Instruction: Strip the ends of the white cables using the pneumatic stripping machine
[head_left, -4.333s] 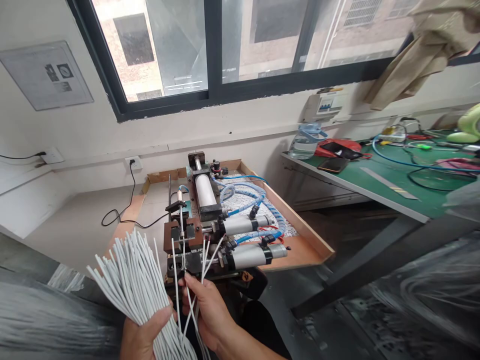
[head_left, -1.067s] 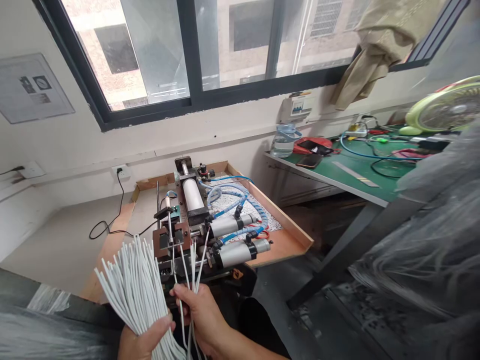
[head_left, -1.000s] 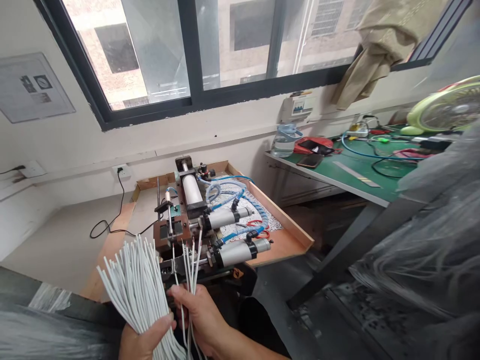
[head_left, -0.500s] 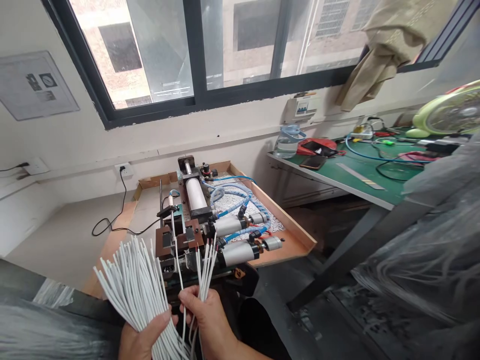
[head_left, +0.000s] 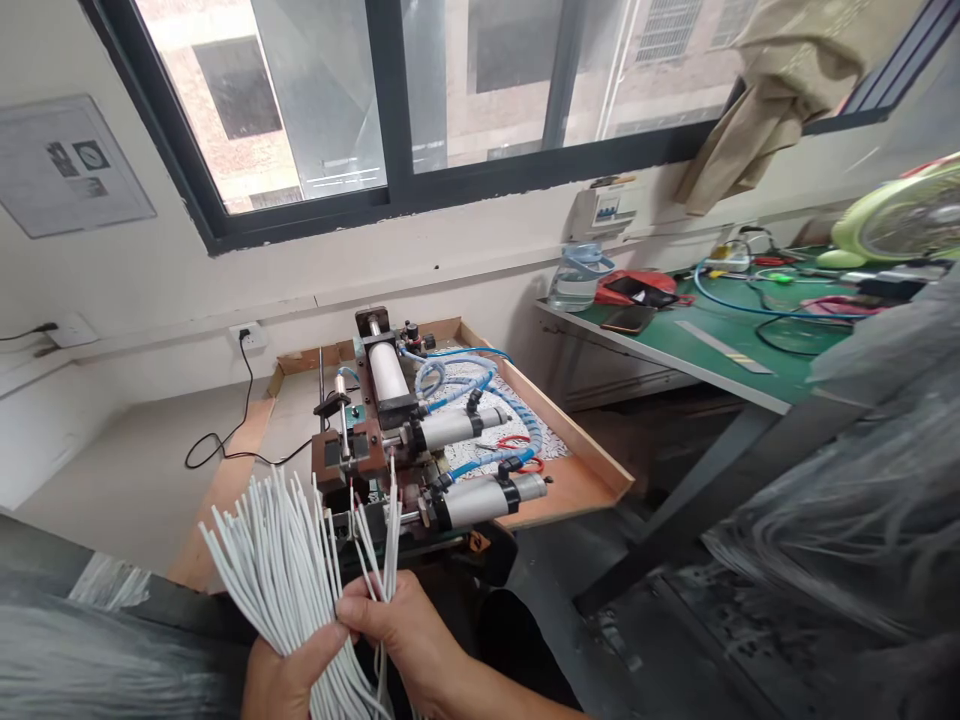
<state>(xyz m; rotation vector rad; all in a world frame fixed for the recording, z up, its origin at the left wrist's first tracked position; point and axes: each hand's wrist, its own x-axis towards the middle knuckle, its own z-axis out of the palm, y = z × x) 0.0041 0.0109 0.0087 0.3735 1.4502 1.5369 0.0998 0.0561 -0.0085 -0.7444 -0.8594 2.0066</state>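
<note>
A thick bundle of white wires point(head_left: 281, 570) fans upward from my left hand point(head_left: 289, 670), which is closed around it with the thumb across the front. My right hand point(head_left: 401, 630) is closed on a few white wires point(head_left: 391, 545), some showing reddish tips. Its thumb and fingertips meet close beside my left thumb, at the bundle's right edge. Just beyond the wire ends stands a pneumatic machine point(head_left: 390, 440) with silver cylinders and a brown clamp block point(head_left: 349, 455). The lower ends of the wires run out of view.
The machine sits in a shallow wooden tray point(head_left: 585, 470) strewn with white scraps. Blue hoses point(head_left: 517, 410) loop behind it. To the right, a green-topped table point(head_left: 667, 350) carries a water jug point(head_left: 577, 280), a phone point(head_left: 630, 319) and a fan point(head_left: 907, 220). Plastic-wrapped wires point(head_left: 847, 480) stand at the right.
My right hand has moved left against the bundle, its wires shifting away from the clamp block. The machine's horizontal cylinders have changed position. The bundle has swung slightly right.
</note>
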